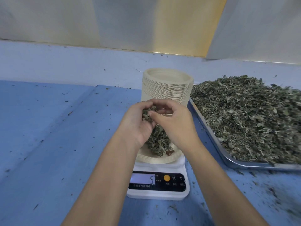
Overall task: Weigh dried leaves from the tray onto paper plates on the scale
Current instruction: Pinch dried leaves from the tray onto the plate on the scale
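A white digital scale (pixel 158 191) stands on the blue table, and its display (pixel 143 178) reads 5. On it sits a paper plate (pixel 146 158) with a small heap of dried leaves (pixel 158 142). Above the plate my left hand (pixel 138 121) cups a clump of dried leaves (pixel 147 112). My right hand (pixel 175 121) is close beside it, fingers curled and pinching at that clump. A metal tray (pixel 236 162) at the right holds a large pile of dried leaves (pixel 249 116).
A tall stack of paper plates (pixel 167 85) stands just behind the scale, touching the tray's left corner. Leaf crumbs (pixel 260 190) are scattered over the blue table cover (pixel 57 128). A pale wall (pixel 114 22) runs along the back.
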`<control>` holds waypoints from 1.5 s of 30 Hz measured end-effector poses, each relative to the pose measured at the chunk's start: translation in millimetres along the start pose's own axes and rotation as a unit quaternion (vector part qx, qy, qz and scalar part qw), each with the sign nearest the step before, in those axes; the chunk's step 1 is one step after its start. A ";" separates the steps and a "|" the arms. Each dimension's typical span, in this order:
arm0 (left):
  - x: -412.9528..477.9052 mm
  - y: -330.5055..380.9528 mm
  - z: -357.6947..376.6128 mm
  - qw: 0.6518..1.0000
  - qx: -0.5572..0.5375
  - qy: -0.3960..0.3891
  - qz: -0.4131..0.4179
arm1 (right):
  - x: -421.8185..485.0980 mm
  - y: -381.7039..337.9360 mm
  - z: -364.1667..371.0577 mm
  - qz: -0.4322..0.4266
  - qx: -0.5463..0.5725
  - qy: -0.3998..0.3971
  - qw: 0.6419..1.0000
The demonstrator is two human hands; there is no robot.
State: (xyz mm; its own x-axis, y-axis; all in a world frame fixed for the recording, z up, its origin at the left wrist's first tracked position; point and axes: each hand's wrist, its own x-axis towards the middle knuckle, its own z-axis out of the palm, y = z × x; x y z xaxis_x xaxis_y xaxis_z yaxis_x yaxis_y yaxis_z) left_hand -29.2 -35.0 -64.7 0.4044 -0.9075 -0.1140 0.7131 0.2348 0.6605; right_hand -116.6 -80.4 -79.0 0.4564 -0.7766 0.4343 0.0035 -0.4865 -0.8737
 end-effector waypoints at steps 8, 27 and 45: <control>0.5 -1.6 2.1 1.000 0.023 -0.012 -0.009 | 0.1 0.0 -2.0 -0.003 -0.020 0.036 0.999; 4.6 14.0 -11.5 0.996 -0.010 0.085 0.036 | 8.0 3.8 -10.5 0.019 0.060 0.109 0.992; 4.4 14.7 -13.3 0.995 -0.003 0.089 0.036 | 0.6 8.0 -10.4 0.038 -0.149 0.032 0.988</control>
State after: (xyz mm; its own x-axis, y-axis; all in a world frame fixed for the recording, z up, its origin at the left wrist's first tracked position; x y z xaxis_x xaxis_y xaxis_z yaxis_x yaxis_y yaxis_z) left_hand -9.3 -30.9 -65.3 0.5484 -0.8127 -0.1968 0.6824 0.2990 0.6670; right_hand -125.5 -89.0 -83.4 0.3879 -0.8344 0.3914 -0.2946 -0.5147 -0.8052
